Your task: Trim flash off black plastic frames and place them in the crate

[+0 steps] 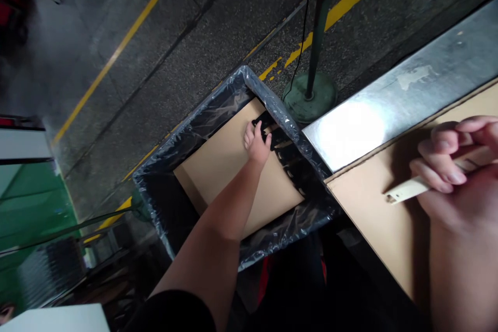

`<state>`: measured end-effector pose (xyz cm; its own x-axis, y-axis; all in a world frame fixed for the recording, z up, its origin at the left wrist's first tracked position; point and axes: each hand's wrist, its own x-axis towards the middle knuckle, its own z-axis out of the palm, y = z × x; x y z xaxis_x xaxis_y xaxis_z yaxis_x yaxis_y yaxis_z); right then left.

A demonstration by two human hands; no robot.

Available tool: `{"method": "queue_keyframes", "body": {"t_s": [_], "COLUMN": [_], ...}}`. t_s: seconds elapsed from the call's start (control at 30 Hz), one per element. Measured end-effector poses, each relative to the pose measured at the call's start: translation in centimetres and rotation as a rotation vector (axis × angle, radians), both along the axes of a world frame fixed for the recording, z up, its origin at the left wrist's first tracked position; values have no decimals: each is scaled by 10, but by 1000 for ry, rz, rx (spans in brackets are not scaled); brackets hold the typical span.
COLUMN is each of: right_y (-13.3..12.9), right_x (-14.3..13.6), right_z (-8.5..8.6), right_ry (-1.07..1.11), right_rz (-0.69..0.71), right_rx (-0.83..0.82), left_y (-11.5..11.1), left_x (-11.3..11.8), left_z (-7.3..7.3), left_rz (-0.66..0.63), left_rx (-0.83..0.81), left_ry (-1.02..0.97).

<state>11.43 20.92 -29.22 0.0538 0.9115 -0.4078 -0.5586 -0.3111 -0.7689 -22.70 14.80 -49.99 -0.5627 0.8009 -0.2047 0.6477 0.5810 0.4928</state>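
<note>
My left hand [258, 144] reaches into a bin [268, 88] lined with clear plastic. Its fingers are curled around a black part [263, 120] at the end of a row of black parts, beside a cardboard sheet [229, 166] inside the bin. At the right, my right hand [459, 161] is closed around a pale, narrow tool [408, 190], held above a cardboard-covered surface [361, 192]. The tool's tip points left, and part of its body is hidden by my fingers.
A shiny metal surface [412, 83] runs along the upper right. Behind the bin stands a pole on a round green base [311, 96], with a black cable beside it. Yellow lines cross the dark floor.
</note>
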Motion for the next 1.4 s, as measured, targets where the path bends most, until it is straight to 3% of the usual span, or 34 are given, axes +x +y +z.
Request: {"method": "queue_keyframes", "body": {"t_s": [0.1,0.17,0.27,0.33,0.47,0.57,0.67,0.8,0.93,1.03,1.17,1.3,1.4], "right_y": [4,6,8,7,-13,-65,-140,-234,-298,-328,-349,-360,-367], "right_x": [-6,-13,-29,-39,-36,-4,51,127,185,217,254,288,309], "right_z": [1,-2,-9,-11,7,42,77,105,118,123,131,145,159], "right_ry": [5,3,14,-36,-107,-159,-246,-381,-461,-500,-543,-598,-642], "right_rz": [110,117,-6,-43,19,148,247,272,272,223,130,57,-5], "right_rx": [123,129,191,135,139,173,202,197,155,123,105,125,146], "left_y": [-22,-48,-96,-126,-160,-161,-150,-137,-143,-149,-149,-158,-183], "left_x": [10,25,58,84,140,186,238,313,372,390,397,410,427], "left_z": [11,27,63,90,145,181,206,225,235,242,259,292,328], "left_rz": [57,59,21,12,-98,-260,-458,-724,-845,-825,-739,-625,-549], "left_rx": [58,106,169,202,261,282,282,218,123,95,125,121,82], "left_ry": [-36,-86,-187,-242,-334,-388,-429,-463,-451,-444,-515,-696,-848]}}
